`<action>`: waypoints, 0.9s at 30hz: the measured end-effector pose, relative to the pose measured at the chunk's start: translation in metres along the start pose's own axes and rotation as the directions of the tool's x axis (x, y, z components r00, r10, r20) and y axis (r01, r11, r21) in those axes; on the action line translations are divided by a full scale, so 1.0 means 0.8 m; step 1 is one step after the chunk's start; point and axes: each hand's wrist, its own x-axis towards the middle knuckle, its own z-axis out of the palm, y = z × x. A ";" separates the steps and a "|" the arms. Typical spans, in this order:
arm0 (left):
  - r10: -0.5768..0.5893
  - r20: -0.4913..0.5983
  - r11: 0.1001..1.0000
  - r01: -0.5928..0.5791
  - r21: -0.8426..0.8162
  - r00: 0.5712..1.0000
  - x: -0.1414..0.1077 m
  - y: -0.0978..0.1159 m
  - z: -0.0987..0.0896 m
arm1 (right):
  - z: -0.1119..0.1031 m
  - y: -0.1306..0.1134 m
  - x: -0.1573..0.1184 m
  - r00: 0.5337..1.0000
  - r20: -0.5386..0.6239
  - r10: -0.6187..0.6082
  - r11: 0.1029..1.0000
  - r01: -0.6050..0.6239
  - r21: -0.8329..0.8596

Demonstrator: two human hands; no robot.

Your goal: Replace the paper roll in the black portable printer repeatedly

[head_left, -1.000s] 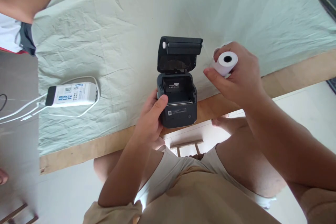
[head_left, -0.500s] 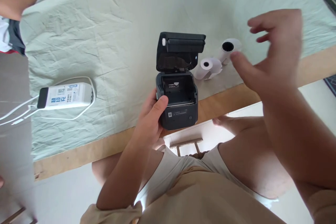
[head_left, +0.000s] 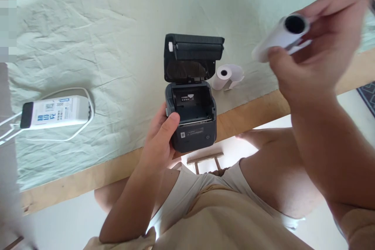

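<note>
My left hand (head_left: pixel 161 136) grips the left side of a dark label printer (head_left: pixel 193 136), its thumb over the front edge. The printer's lid (head_left: pixel 195 49) is swung up, and the paper bay inside holds no roll. At the right, my right hand (head_left: pixel 319 43) is closed on a white paper roll (head_left: pixel 271 41) with a wide dark core, raised off the cloth and slightly blurred. A second, smaller paper roll (head_left: pixel 221 78) with a loose end stands on the table just right of the printer.
A white power strip (head_left: pixel 63 111) with cables lies at the left on a pale green cloth (head_left: pixel 125 66). The table's wooden edge (head_left: pixel 252 111) runs in front of my legs. Part of another person shows at the top left corner.
My right hand has closed on the wide-core paper roll and lifted it up and to the right off the table. My left hand still holds the open printer; the view has shifted slightly.
</note>
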 end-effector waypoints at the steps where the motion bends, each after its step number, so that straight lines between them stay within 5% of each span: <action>1: 0.010 0.004 1.000 -0.010 -0.010 1.000 0.000 -0.001 -0.001 | -0.001 -0.014 -0.004 0.998 -0.019 -0.058 0.998 0.058 -0.027; 5: 0.111 -0.006 0.992 -0.111 -0.059 0.994 0.005 -0.013 -0.005 | 0.018 -0.068 -0.028 0.938 0.224 -0.266 0.964 0.256 0.070; 8: 0.160 -0.030 0.985 -0.161 -0.052 0.987 0.007 -0.020 -0.006 | 0.040 -0.090 -0.040 0.895 0.336 -0.292 0.956 0.288 0.064; 19: 0.162 0.000 0.984 -0.161 -0.078 0.987 0.007 -0.021 -0.003 | 0.061 -0.082 -0.041 0.877 0.271 -0.396 0.918 0.387 0.090; 27: 0.136 0.076 0.990 -0.133 -0.043 0.988 0.008 -0.019 -0.010 | 0.062 -0.086 -0.063 0.774 0.338 -0.535 0.843 0.514 0.158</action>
